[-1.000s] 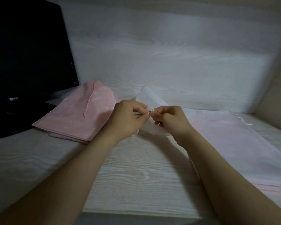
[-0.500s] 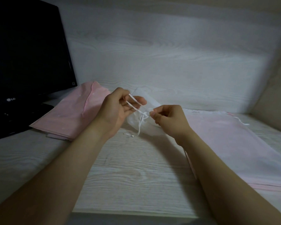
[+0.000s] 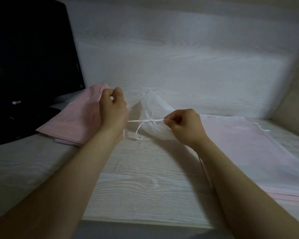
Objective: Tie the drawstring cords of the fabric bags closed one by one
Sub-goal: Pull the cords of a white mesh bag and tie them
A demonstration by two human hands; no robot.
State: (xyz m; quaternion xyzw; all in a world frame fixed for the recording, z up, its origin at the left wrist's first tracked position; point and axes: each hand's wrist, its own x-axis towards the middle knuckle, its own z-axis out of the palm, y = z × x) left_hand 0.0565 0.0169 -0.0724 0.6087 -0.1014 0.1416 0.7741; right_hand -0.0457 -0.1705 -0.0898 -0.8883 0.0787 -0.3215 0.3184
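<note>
A sheer white drawstring bag (image 3: 155,107) lies bunched at its neck in the middle of the desk. Its thin white cord (image 3: 141,120) runs taut and level between my two hands, with a small knot near the bag's neck and loose ends hanging down to the desk. My left hand (image 3: 113,107) holds one end with curled fingers, raised over the pink pile. My right hand (image 3: 185,125) pinches the other end between thumb and forefinger, just right of the knot.
A folded pile of pink bags (image 3: 76,121) lies at the left, beside a black monitor (image 3: 29,66). More pale pink bags (image 3: 248,152) lie flat at the right, one with a loose cord (image 3: 262,127). A wall panel rises behind the wood-grain desk (image 3: 145,183).
My hands have pulled apart, the left going left and up, the right going right. The cord between them has drawn straight and the knot has tightened at the bag's neck.
</note>
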